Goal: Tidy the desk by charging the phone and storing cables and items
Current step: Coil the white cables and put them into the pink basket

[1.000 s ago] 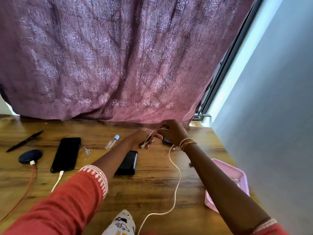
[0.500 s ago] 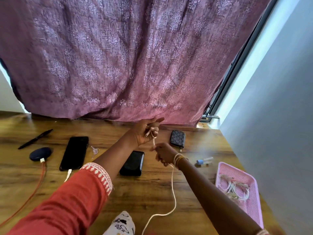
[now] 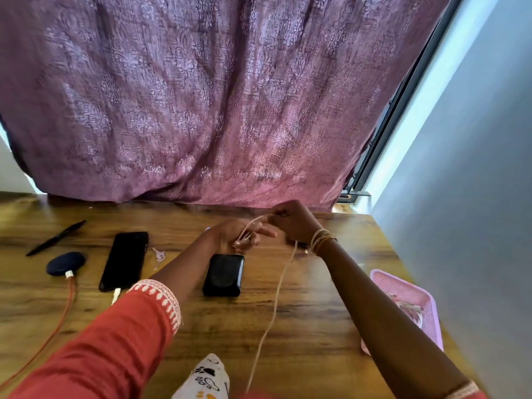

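My left hand (image 3: 236,236) is raised over the wooden desk (image 3: 302,326) with loops of a white cable (image 3: 273,306) wound round its fingers. My right hand (image 3: 290,221) pinches the cable just beyond those fingers, near the curtain. The loose cable trails down toward the desk's front edge. A black phone (image 3: 124,260) lies at the left with a white plug in its near end. Below my left wrist lies a black power bank (image 3: 223,275).
A pink tray (image 3: 426,312) with coiled cables sits at the right by the wall. A dark round charger (image 3: 65,263) with an orange cable, a black pen (image 3: 54,239) and a small key (image 3: 159,256) lie at the left. A printed white pouch (image 3: 205,378) sits at the front edge.
My right hand has risen from below the left hand to beyond its fingers, carrying the cable over them. The small patterned pouch behind it is now hidden.
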